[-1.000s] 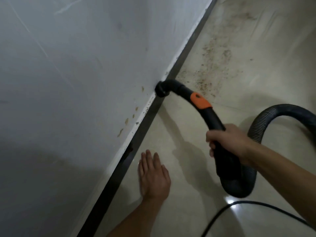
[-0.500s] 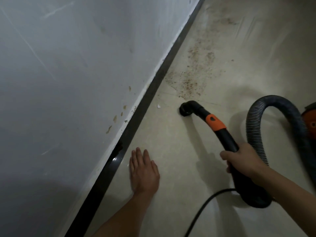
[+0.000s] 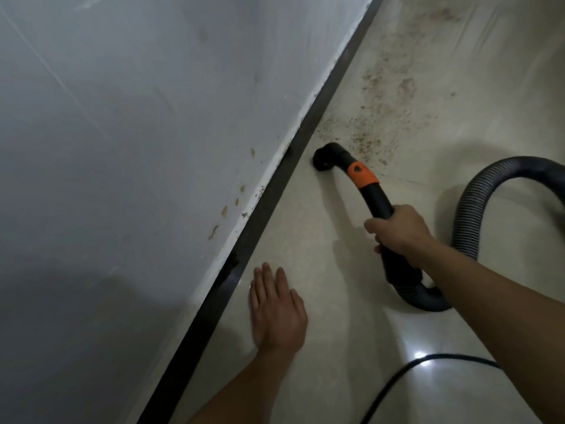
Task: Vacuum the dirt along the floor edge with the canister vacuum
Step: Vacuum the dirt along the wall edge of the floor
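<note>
My right hand [image 3: 400, 232] grips the black handle of the vacuum wand [image 3: 374, 198], which has an orange collar. The wand's round black nozzle [image 3: 324, 157] sits on the pale floor close to the dark baseboard strip [image 3: 269, 206], at the near end of a patch of brown dirt [image 3: 379, 117] spread along the floor edge. A grey ribbed hose [image 3: 477, 203] loops from the handle off to the right. My left hand [image 3: 276, 310] rests flat on the floor beside the baseboard, fingers straight. The canister is out of view.
A white wall [image 3: 137, 148] with brown specks near its bottom fills the left side. A black power cord [image 3: 397, 381] curves over the glossy floor at the bottom right. Pale floor tiles [image 3: 489, 87] stretch away to the right.
The nozzle left the baseboard, swung out onto the open floor, then came back close to the baseboard at the dirt's near end. My left hand stayed flat on the floor.
</note>
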### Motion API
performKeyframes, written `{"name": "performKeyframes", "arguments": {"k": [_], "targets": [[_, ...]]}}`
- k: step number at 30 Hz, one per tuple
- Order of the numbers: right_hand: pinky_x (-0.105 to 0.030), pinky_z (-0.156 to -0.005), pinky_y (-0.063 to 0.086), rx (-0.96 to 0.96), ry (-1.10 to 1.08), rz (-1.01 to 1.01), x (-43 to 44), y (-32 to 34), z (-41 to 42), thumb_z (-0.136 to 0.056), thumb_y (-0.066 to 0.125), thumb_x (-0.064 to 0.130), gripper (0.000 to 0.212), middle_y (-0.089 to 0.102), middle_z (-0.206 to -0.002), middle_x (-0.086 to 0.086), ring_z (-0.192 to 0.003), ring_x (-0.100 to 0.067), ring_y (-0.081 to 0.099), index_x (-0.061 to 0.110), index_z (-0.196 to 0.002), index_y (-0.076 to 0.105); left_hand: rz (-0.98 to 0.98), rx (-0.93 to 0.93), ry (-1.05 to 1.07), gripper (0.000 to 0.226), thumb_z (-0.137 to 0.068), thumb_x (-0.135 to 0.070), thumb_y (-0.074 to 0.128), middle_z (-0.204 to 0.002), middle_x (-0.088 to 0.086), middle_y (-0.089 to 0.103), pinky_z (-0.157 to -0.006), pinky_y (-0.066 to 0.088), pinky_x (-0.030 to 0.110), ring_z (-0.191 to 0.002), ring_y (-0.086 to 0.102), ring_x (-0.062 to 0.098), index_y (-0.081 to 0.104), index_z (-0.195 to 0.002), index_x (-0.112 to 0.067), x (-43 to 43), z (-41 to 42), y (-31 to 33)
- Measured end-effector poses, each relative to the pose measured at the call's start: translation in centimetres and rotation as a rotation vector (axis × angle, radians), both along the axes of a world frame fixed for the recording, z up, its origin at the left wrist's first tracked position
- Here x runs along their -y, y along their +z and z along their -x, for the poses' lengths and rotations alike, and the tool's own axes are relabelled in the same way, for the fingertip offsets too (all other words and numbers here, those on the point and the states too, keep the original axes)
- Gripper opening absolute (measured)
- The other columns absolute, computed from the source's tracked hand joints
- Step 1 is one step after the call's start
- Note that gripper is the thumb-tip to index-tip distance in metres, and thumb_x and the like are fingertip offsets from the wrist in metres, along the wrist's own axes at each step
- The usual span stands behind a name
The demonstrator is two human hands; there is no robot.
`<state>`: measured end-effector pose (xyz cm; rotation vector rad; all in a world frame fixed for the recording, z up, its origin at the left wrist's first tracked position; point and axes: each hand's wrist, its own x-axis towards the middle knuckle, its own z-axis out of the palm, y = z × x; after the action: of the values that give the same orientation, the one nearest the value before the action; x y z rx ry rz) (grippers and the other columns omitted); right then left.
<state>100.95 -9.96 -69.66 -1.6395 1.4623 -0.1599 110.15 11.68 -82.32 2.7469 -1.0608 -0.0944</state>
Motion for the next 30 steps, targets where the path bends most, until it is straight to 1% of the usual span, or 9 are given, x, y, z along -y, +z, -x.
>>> {"name": "performKeyframes", "arguments": {"k": [5, 10, 15, 17, 19, 21, 24, 27, 30], "targets": [[-0.036, -0.057, 0.058, 0.145, 0.014, -0.205, -1.2, 1.0, -3.0, -0.079, 0.072, 0.011, 0.033, 0.059, -0.071, -0.014, -0.054, -0.027, 0.058, -0.003, -0.106, 0.057, -0.018, 0.006, -0.007, 0.057, -0.093, -0.035, 0.028, -0.150, 0.017, 0.039, -0.112, 0.032, 0.046, -0.141, 0.033, 0.032, 0.051, -0.138, -0.008, -0.5, -0.2, 0.1], [-0.041, -0.061, 0.060, -0.146, 0.214, 0.026, -2.5, 0.9, 6.1, -0.077, 0.070, 0.027, 0.021, 0.069, -0.071, -0.008, -0.051, -0.022, 0.069, 0.017, -0.092, 0.058, -0.026, 0.012, -0.014, 0.060, -0.093, -0.036, 0.024, -0.150, 0.019, 0.038, -0.112, 0.031, 0.046, -0.140, 0.034, 0.033, 0.049, -0.139, -0.007, -0.6, -0.4, 0.3], [-0.043, -0.060, 0.059, -0.258, -0.031, 0.161, -2.7, 0.7, 16.3, -0.073, 0.072, 0.028, 0.018, 0.068, -0.058, -0.004, -0.045, -0.019, 0.067, 0.019, -0.082, 0.059, -0.028, 0.007, -0.014, 0.059, -0.092, -0.032, 0.025, -0.145, 0.023, 0.042, -0.111, 0.031, 0.047, -0.136, 0.038, 0.038, 0.053, -0.135, -0.002, -0.3, -0.2, 0.3], [-0.037, -0.052, 0.057, -0.178, -0.152, 0.149, -1.8, 1.1, 17.4, -0.076, 0.072, 0.019, 0.014, 0.066, -0.060, -0.010, -0.045, -0.025, 0.065, 0.013, -0.083, 0.061, -0.083, -0.015, -0.010, 0.055, -0.090, -0.029, 0.032, -0.140, 0.027, 0.046, -0.108, 0.035, 0.050, -0.131, 0.043, 0.042, 0.056, -0.129, 0.002, 0.4, 0.1, 0.5], [-0.027, -0.044, 0.050, -0.069, -0.240, 0.082, -1.1, 1.1, 16.4, -0.080, 0.070, 0.010, 0.014, 0.061, -0.064, -0.014, -0.048, -0.028, 0.060, 0.003, -0.087, 0.060, -0.129, -0.060, 0.027, 0.049, -0.089, -0.024, 0.046, -0.140, 0.031, 0.044, -0.109, 0.034, 0.051, -0.131, 0.040, 0.046, 0.056, -0.127, 0.005, 1.5, 0.6, 1.4], [-0.027, -0.045, 0.050, 0.021, -0.242, -0.004, -1.0, 1.0, 14.0, -0.081, 0.069, 0.007, 0.015, 0.059, -0.065, -0.014, -0.050, -0.027, 0.057, 0.001, -0.091, 0.059, -0.146, -0.128, 0.045, 0.050, -0.092, -0.025, 0.048, -0.147, 0.031, 0.034, -0.114, 0.024, 0.048, -0.138, 0.028, 0.046, 0.048, -0.132, 0.004, 3.1, 0.8, 2.5], [-0.032, -0.051, 0.052, 0.077, -0.179, -0.067, -0.6, 1.0, 10.4, -0.081, 0.070, 0.009, 0.018, 0.059, -0.068, -0.014, -0.053, -0.027, 0.058, 0.002, -0.092, 0.059, -0.122, -0.119, -0.010, 0.051, -0.096, -0.029, 0.040, -0.153, 0.028, 0.024, -0.116, 0.016, 0.045, -0.142, 0.018, 0.043, 0.041, -0.138, 0.001, 4.7, 0.2, 2.7], [-0.034, -0.053, 0.053, 0.122, -0.256, -0.065, 0.6, 0.9, 8.4, -0.081, 0.070, 0.008, 0.026, 0.059, -0.071, -0.014, -0.054, -0.028, 0.058, -0.002, -0.102, 0.058, -0.087, -0.038, -0.069, 0.056, -0.097, -0.035, 0.033, -0.151, 0.027, 0.029, -0.115, 0.022, 0.046, -0.141, 0.024, 0.042, 0.044, -0.140, -0.001, 3.9, -0.6, 1.6], [-0.038, -0.057, 0.056, 0.076, -0.125, -0.076, 0.2, 0.2, 7.2, -0.081, 0.070, 0.012, 0.022, 0.061, -0.070, -0.013, -0.053, -0.028, 0.061, 0.004, -0.098, 0.059, -0.021, -0.008, -0.080, 0.067, -0.093, -0.042, 0.018, -0.151, 0.024, 0.032, -0.115, 0.023, 0.045, -0.142, 0.027, 0.039, 0.044, -0.141, -0.003, 2.9, -0.7, 0.9]]}}
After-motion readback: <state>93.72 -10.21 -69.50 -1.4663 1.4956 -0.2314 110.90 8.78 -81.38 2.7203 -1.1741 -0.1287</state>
